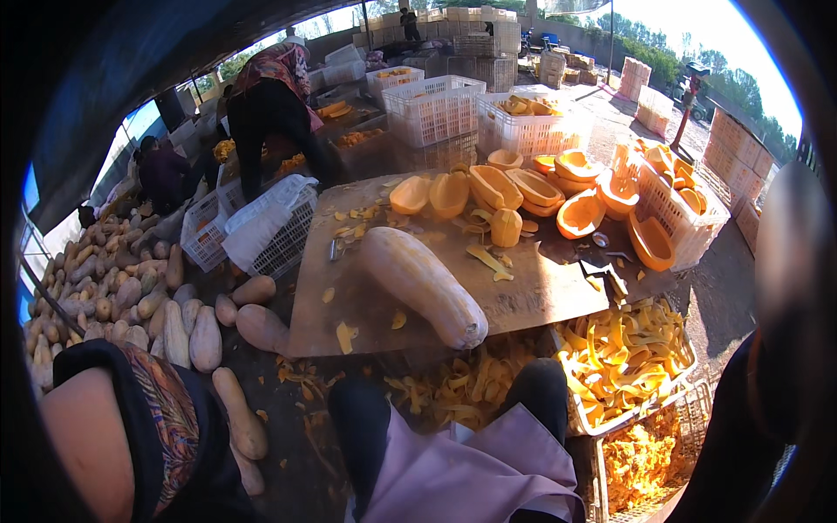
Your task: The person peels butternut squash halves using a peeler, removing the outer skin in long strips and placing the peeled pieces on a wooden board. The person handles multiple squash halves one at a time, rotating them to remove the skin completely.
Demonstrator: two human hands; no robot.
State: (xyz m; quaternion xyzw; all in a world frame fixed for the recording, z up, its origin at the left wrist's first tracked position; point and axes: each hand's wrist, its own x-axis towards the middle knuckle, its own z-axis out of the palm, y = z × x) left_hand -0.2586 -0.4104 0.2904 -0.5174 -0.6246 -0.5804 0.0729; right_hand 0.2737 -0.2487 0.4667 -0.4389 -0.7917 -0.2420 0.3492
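Observation:
Both my hands are out of view. A bare part of my left arm [88, 444] fills the lower left, below a dark sleeve with patterned trim. At the right edge is my dark right sleeve [726, 425], under a blurred pale shape too close to make out. Before me a whole, unpeeled long squash [422, 284] lies slantwise on a wooden board [556, 294], its near end at the board's edge. Behind it sit several peeled, hollowed orange squash halves [494, 186] and a short peeled piece [506, 227]. A small metal tool [334, 249] and a spoon [599, 239] rest there too.
Long peelings fill a crate [621, 366] at right, above another with orange pulp [637, 464]. Whole squashes [131, 287] heap up on the left. White plastic crates [431, 114] stand behind the board. One person [271, 98] bends over at the back left; another [163, 170] sits.

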